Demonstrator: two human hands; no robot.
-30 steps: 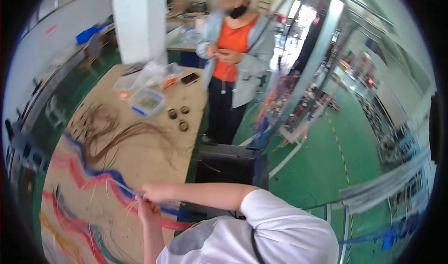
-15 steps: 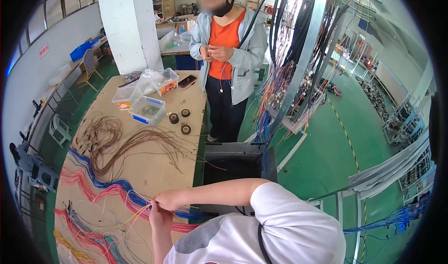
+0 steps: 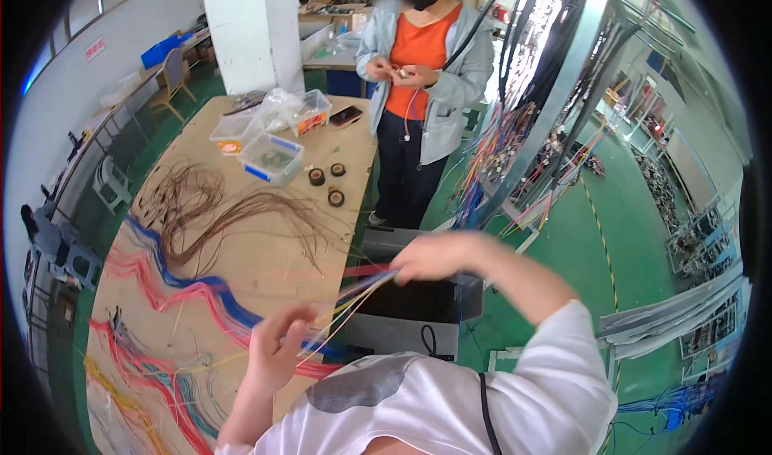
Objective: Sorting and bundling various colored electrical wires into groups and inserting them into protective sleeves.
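My right hand [image 3: 434,257] is closed around one end of a bundle of thin wires [image 3: 359,292], out past the table's right edge. Blue, yellow, white and pinkish strands stretch from it down to the left. My left hand [image 3: 273,349] is over the near right part of the table, thumb and forefinger apart, with the strands passing close by its fingertips. Motion blurs both hands, and the left hand's lower fingers are hidden. Beneath the left hand lie long blue wires [image 3: 211,284] and red-pink wires [image 3: 173,296] on the wooden table [image 3: 265,290].
Brown wires [image 3: 241,214], tape rolls [image 3: 336,198] and a clear plastic box [image 3: 272,159] lie farther up the table. A dark bin [image 3: 402,326] stands at its right edge. Across from me, a person [image 3: 422,69] holds thin wires beside a metal rack [image 3: 547,93] hung with cables.
My hands were together over the table. The right has swung out to the right with the wire bundle, and the left has come apart from it, slightly nearer me. The view has shifted.
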